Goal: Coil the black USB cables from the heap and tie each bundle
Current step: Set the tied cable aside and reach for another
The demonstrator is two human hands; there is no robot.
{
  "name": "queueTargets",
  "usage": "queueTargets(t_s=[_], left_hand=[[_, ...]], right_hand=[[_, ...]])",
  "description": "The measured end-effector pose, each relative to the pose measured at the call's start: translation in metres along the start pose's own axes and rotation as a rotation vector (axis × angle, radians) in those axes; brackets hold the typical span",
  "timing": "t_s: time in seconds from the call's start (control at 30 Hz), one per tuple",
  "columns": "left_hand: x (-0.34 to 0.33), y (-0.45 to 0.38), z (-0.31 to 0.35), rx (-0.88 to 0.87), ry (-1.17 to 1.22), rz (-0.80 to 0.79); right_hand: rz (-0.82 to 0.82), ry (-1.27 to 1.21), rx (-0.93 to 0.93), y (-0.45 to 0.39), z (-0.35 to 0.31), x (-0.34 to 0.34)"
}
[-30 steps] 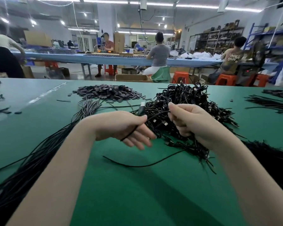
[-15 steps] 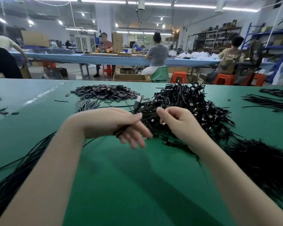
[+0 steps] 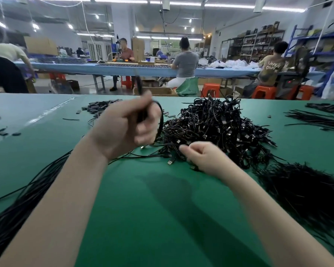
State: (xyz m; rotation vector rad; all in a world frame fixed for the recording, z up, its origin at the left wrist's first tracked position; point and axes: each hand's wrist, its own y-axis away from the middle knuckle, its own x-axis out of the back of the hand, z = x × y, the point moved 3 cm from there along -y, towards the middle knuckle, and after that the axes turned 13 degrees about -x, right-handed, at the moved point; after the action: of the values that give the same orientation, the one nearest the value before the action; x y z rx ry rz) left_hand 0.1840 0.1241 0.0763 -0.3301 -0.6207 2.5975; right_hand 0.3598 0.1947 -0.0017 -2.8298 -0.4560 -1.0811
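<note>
Above the green table, raised and motion-blurred: left hand, fingers curled round a black USB cable, of which one loop is seen arching past the knuckles and one end is seen standing up out of the fist. Lower and to the right, at the near edge of the heap: right hand, thumb and fingertips pinched together on a strand; which strand cannot be told, nor whether it is the same cable.

Handling, as judged: the cable is taken to be light, thin and limp, with enough spring to unwind if the coil is released before tying. Its jacket is judged smooth and likely to slide through a loose grip. Snagging in the tangled heap is to be expected, so a slow draw is advised. Hold is best taken just behind a metal plug, with the loops gathered in the palm and pinched where they cross.

Also listed: straight black cables fanned out at the left; thin black ties piled at the right; small dark flat pieces beyond the left hand.
</note>
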Motion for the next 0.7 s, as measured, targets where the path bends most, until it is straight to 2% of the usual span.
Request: queueTargets(t_s=[0.07, 0.1, 0.13, 0.17, 0.23, 0.27, 0.33, 0.4, 0.47, 0.57, 0.6, 0.7], left_hand=[[0.001, 0.004, -0.012, 0.248, -0.477, -0.141], [0.001, 0.005, -0.019, 0.35, -0.647, -0.182], [0.001, 0.003, -0.026, 0.384, -0.73, -0.155], [0.0, -0.002, -0.031, 0.346, -0.721, -0.055], [0.001, -0.009, -0.033, 0.2, -0.421, 0.23], [0.002, -0.012, -0.03, 0.13, -0.207, 0.289], [-0.001, -0.012, -0.022, 0.026, 0.06, 0.257], [-0.004, -0.01, -0.015, -0.044, 0.121, 0.247], [-0.004, -0.01, -0.01, -0.083, 0.204, 0.305], [-0.002, -0.011, -0.006, -0.077, 0.34, 0.297], [-0.003, -0.011, -0.008, -0.051, 0.357, 0.273], [-0.008, -0.011, -0.025, 0.08, 0.303, 0.229]], right_hand=[[0.17, -0.129, 0.074, 0.006, -0.013, 0.02], [0.202, -0.194, 0.125, 0.012, -0.023, 0.026], [0.192, -0.245, 0.179, 0.019, -0.034, 0.028], [0.142, -0.291, 0.238, 0.026, -0.045, 0.026], [0.001, -0.347, 0.334, 0.041, -0.061, 0.009], [-0.045, -0.347, 0.357, 0.046, -0.066, -0.001], [-0.112, -0.361, 0.329, 0.047, -0.067, -0.016], [-0.206, -0.406, 0.231, 0.041, -0.058, -0.02], [-0.244, -0.393, 0.126, 0.034, -0.047, -0.019], [-0.074, -0.382, 0.037, 0.024, -0.035, -0.009], [-0.073, -0.43, 0.018, 0.022, -0.034, -0.007], [-0.288, -0.79, -0.045, 0.023, -0.041, -0.01]])
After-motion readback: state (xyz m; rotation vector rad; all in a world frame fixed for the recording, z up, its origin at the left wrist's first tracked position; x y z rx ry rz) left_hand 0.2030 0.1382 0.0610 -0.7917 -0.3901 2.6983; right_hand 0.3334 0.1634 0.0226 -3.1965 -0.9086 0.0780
